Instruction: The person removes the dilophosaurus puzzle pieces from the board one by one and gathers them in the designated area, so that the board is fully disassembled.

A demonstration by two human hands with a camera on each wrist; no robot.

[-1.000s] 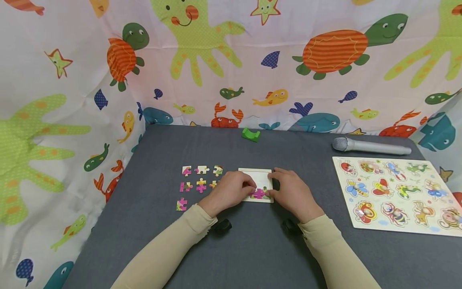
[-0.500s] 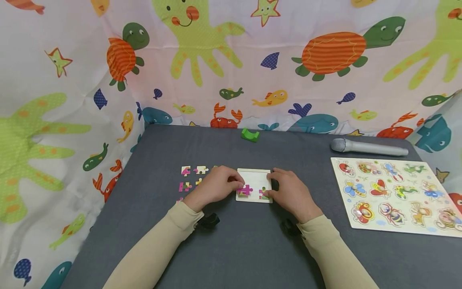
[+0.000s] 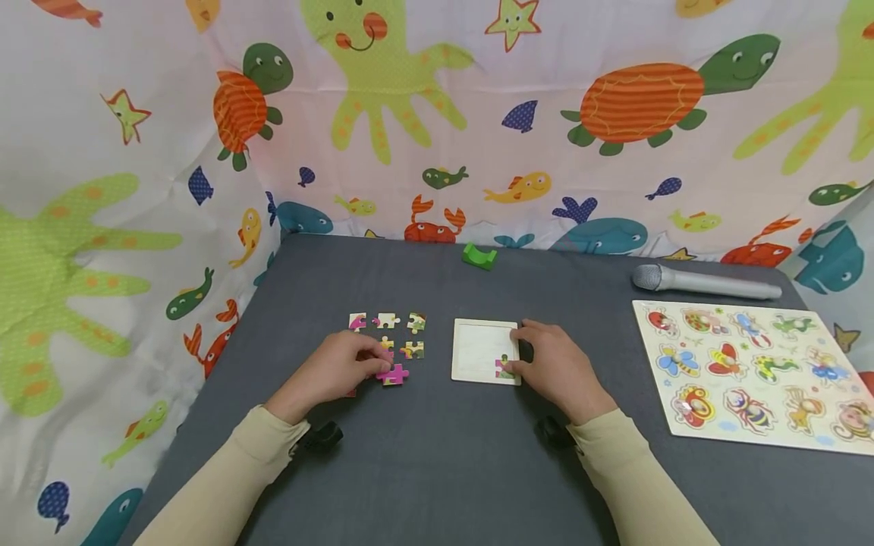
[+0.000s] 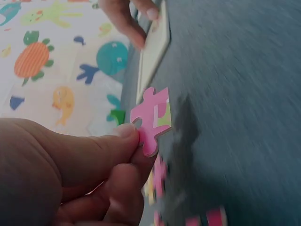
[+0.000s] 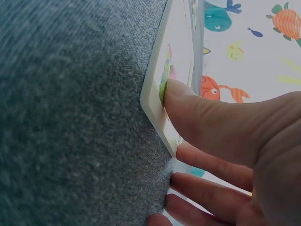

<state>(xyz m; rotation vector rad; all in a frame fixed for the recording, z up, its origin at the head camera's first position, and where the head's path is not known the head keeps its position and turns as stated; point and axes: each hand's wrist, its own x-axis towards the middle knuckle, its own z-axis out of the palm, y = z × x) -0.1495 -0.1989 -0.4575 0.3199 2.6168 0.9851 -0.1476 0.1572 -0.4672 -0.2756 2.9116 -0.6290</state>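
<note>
A pink jigsaw piece (image 4: 151, 115) with a green and white patch is pinched between the thumb and fingers of my left hand (image 3: 334, 374), over the loose pieces on the left. My right hand (image 3: 561, 371) holds the right side of a small pale puzzle tray (image 3: 478, 340). Its thumb (image 5: 188, 101) lies on a pink-and-green corner piece (image 3: 501, 365) inside the tray, and a finger touches the outer edge. Several loose jigsaw pieces (image 3: 413, 349) lie in rough rows beside the left hand, which partly hides some of them.
A wooden insect puzzle board (image 3: 747, 364) lies at the right, with a grey toy microphone (image 3: 706, 282) behind it. Near the back edge sits a green curved block (image 3: 479, 256). A sea-animal curtain (image 3: 423, 91) hangs behind and to the left of the grey table (image 3: 437, 470).
My left hand has carried the pink piece leftward, out of the tray and over to the loose pieces. The right hand stays at the tray's right side.
</note>
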